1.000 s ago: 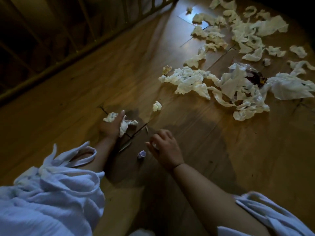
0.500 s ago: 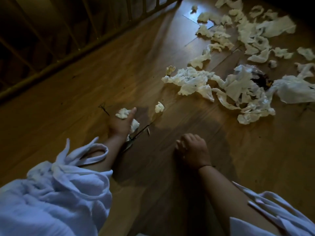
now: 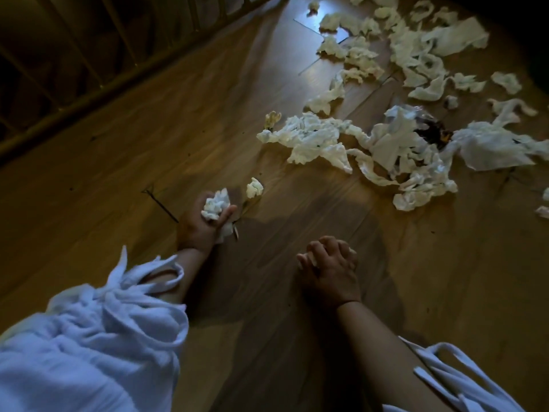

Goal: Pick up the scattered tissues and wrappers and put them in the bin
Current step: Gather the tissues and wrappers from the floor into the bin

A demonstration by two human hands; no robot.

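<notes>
My left hand [image 3: 197,226] grips a crumpled white tissue [image 3: 215,203] just above the wooden floor [image 3: 124,150]. A small tissue ball [image 3: 254,187] lies on the boards just right of it. My right hand [image 3: 329,270] is lower right with fingers curled tight; a pale scrap [image 3: 352,250] peeks out at the fingertips. A big heap of torn tissues [image 3: 312,138] spreads across the floor at upper right, with a dark shiny wrapper [image 3: 432,133] lying in it. No bin is in view.
A wooden railing [image 3: 98,87] with upright bars runs diagonally along the floor's upper left edge. A thin dark stick [image 3: 162,200] lies left of my left hand. White sleeves [image 3: 98,337] fill the bottom corners.
My left hand has closed round the tissue and lifted it off the floor. My right hand curled and moved right; the small pale scrap that lay beside it is gone from the floor.
</notes>
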